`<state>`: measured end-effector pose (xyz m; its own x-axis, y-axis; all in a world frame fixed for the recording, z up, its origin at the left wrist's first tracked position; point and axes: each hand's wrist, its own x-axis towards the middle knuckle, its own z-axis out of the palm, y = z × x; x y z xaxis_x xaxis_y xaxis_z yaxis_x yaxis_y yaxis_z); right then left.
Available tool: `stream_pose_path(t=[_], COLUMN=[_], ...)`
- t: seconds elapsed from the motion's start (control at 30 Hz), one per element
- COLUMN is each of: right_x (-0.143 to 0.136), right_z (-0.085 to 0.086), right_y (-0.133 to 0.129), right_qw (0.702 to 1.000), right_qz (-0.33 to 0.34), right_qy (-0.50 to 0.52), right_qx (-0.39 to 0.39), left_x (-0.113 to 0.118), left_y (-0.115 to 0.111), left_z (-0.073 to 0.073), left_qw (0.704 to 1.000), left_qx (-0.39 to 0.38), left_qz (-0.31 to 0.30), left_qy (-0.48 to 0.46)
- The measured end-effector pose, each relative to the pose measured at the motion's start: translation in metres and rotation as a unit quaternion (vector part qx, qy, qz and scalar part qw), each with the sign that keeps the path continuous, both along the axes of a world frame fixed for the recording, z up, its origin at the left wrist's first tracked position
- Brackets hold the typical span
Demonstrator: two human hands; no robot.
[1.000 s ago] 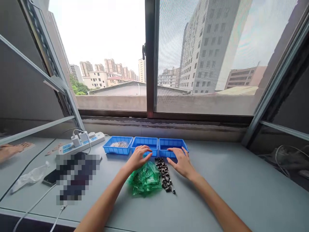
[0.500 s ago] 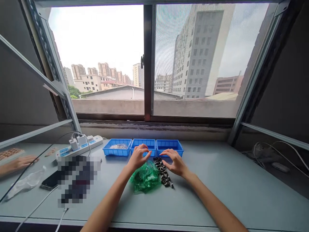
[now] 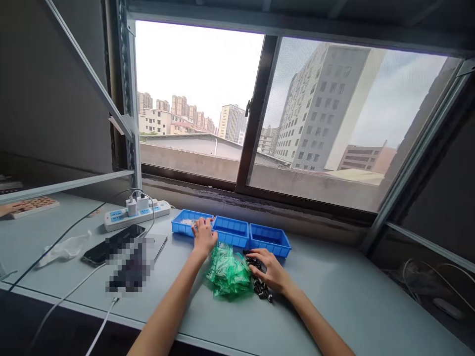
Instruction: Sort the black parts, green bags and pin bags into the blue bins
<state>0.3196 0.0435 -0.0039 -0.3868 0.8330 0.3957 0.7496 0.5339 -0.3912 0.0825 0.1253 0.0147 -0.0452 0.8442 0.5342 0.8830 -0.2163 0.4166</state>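
My left hand [image 3: 204, 237] is over the right side of the left blue bin [image 3: 180, 228], which holds pale packets; its fingers are apart and I see nothing in them. At the pile of small dark metallic parts [image 3: 262, 290] is my right hand [image 3: 267, 269], fingers spread, its fingertips at the pile's upper end. Green plastic bags [image 3: 230, 277] lie heaped between my forearms, left of the dark parts. The middle blue bin [image 3: 230, 239] and the right blue bin [image 3: 270, 247] stand behind them, with nothing visible inside.
A white power strip [image 3: 137, 216] with plugs stands left of the bins. Nearer are a black phone [image 3: 96, 253], cables and a crumpled clear bag [image 3: 65, 249]. Another person's hand [image 3: 10, 208] touches a tray [image 3: 35, 205] at the far left.
The view has turned left and tilted. My left hand has moved left from the middle bin to the left bin. My right hand has lowered toward the dark parts.
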Motion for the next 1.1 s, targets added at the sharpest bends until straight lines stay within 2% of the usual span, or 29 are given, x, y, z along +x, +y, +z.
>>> stream_pose_path(t=[0.17, 0.37, 0.47, 0.6, 0.67, 0.77, 0.83, 0.93, 1.0, 1.1], right_x=[0.001, 0.0, -0.002, -0.003, -0.004, -0.007, -0.016, -0.043, -0.067, -0.096], right_z=[-0.004, -0.003, -0.004, -0.005, -0.004, 0.001, 0.004, 0.01, 0.019, 0.04], right_y=[-0.001, -0.001, -0.001, -0.003, -0.004, -0.006, -0.008, -0.018, -0.03, -0.051], right_qw=[1.0, 1.0, 0.999, 0.998, 0.997, 0.993, 0.988, 0.975, 0.93, 0.898], right_qz=[-0.003, 0.003, 0.004, 0.006, 0.008, 0.005, 0.008, 0.04, 0.077, 0.073], right_qy=[0.014, 0.011, 0.023, 0.057, 0.077, 0.119, 0.15, 0.22, 0.354, 0.427], right_qx=[0.0, 0.016, 0.023, 0.024, 0.024, 0.028, 0.026, -0.005, -0.058, -0.084], left_x=[-0.012, -0.016, -0.017, -0.014, -0.012, -0.01, -0.01, -0.011, -0.011, -0.011], left_y=[-0.001, -0.004, -0.006, -0.015, -0.027, -0.058, -0.084, -0.121, -0.139, -0.154], left_z=[-0.007, -0.006, -0.001, 0.014, 0.024, 0.035, 0.037, 0.034, 0.03, 0.025], left_qw=[0.999, 1.0, 0.999, 0.996, 0.993, 0.988, 0.983, 0.978, 0.976, 0.969], left_qx=[-0.033, -0.023, -0.005, 0.04, 0.075, 0.129, 0.16, 0.192, 0.201, 0.214], left_qz=[0.013, 0.011, 0.015, 0.031, 0.029, 0.007, -0.013, -0.049, -0.073, -0.126], left_qy=[0.012, -0.009, -0.03, -0.068, -0.082, -0.087, -0.084, -0.065, -0.047, -0.018])
